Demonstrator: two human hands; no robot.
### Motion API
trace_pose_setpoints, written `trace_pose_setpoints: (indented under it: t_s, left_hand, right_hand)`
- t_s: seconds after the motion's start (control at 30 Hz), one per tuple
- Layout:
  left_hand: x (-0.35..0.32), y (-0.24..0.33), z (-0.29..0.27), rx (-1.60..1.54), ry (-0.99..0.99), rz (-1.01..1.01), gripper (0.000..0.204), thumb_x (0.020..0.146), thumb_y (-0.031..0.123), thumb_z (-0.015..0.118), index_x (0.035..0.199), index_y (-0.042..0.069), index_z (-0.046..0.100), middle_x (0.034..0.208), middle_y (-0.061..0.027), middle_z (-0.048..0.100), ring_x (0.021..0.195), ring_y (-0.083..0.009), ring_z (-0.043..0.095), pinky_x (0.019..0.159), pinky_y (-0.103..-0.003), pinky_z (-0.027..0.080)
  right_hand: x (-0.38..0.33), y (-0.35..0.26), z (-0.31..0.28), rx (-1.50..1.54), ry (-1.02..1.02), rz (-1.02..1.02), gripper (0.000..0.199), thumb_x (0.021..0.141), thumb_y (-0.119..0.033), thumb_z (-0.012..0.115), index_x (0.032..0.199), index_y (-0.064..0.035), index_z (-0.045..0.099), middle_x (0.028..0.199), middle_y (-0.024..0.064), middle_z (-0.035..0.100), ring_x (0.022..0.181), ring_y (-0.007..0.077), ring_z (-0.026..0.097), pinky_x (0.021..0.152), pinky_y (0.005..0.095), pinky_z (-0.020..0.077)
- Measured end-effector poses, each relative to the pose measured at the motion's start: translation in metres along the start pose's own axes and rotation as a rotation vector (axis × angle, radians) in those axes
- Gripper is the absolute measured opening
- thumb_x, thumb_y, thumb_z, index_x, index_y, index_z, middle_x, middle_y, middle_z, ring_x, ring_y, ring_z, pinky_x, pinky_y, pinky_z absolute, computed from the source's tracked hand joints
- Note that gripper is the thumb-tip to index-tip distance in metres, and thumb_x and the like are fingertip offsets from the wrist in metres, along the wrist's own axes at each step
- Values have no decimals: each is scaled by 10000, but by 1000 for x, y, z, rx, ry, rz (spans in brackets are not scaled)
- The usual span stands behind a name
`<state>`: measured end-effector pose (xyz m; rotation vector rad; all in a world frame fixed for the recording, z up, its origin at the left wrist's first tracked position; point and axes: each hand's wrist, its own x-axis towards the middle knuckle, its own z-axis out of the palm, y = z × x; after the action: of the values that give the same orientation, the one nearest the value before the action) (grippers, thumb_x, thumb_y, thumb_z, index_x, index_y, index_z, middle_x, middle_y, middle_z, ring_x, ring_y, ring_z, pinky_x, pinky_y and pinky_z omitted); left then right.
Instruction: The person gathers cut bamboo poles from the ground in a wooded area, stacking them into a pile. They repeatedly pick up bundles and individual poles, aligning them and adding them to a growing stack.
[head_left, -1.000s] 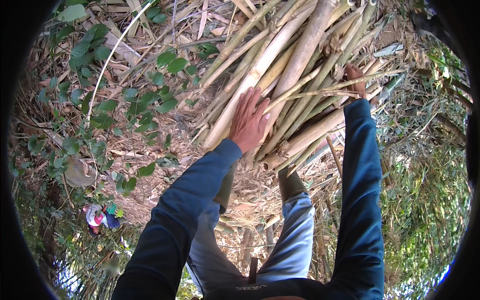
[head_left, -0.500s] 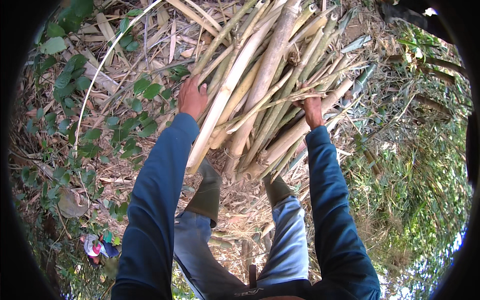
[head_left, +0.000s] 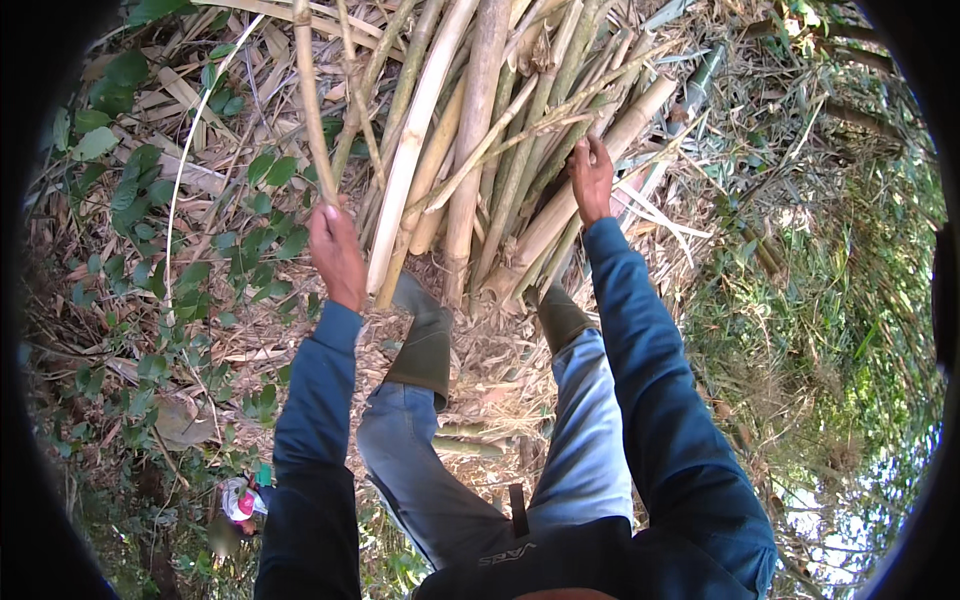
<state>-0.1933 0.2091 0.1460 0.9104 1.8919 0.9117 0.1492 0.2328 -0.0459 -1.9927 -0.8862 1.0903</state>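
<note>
A pile of cut bamboo poles (head_left: pixel 487 130) lies before me, pale tan to greenish, running away toward the far edge. At the pile's left side my left hand (head_left: pixel 338 250) is closed round the near end of a thin bamboo stick (head_left: pixel 313 110), which points up and away. On the right side, my right hand (head_left: pixel 592 185) has its fingers curled against the pile, beside a thick bamboo pole (head_left: pixel 635 120). What those fingers hold, if anything, is hidden. Thin crooked branches (head_left: pixel 560 112) cross over the poles.
Dry leaves and bamboo scraps (head_left: pixel 480 390) cover the ground round my boots (head_left: pixel 420 352). Leafy vines (head_left: pixel 245 235) grow on the left, with a pale bent stem (head_left: pixel 180 190). Green undergrowth (head_left: pixel 840 330) stands on the right. Another person (head_left: pixel 242 500) shows small at lower left.
My left hand has drawn back toward me and left, now with a thin bamboo stick in it. My right hand has shifted along the pile's right side. The view has moved slightly.
</note>
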Motion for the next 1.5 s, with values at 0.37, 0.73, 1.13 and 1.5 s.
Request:
trace_pose_setpoints:
  t_s: [0.37, 0.73, 1.13, 1.5]
  left_hand:
    - [-186, 36, 129, 120, -305, 223, 298, 974, 209, 407, 1185, 30, 517, 1013, -242, 572, 939, -427, 574, 767, -473, 466]
    - [-84, -9, 38, 361, 101, 86, 221, 937, 143, 516, 1089, 9, 602, 1049, -132, 577, 994, -215, 559, 879, -334, 445]
    - [-241, -247, 3, -95, -159, -603, 192, 895, 115, 551, 1058, 46, 623, 903, -82, 629, 760, -161, 591, 640, -280, 455]
    - [-225, -351, 127, 593, -27, -441, 819, 727, 296, 747, 1376, -6, 350, 1316, -241, 486, 1216, -387, 447, 1055, -401, 337]
  right_hand:
    - [-211, -152, -69, 483, -370, 98, 260, 977, -243, 497, 1113, -22, 515, 1060, 127, 640, 1004, 186, 598, 883, 308, 481]
    - [-121, 28, -2, 151, -67, 205, 426, 936, -196, 530, 1254, 64, 413, 988, 192, 575, 896, 246, 551, 759, 346, 445]
    - [-88, 21, 18, -223, -319, -88, 357, 811, -191, 633, 1062, 46, 541, 819, 255, 655, 764, 388, 651, 708, 410, 506]
    - [-125, 4, -26, -189, -609, 131, 345, 923, -313, 582, 1023, 16, 597, 873, 81, 631, 714, 145, 604, 594, 254, 504]
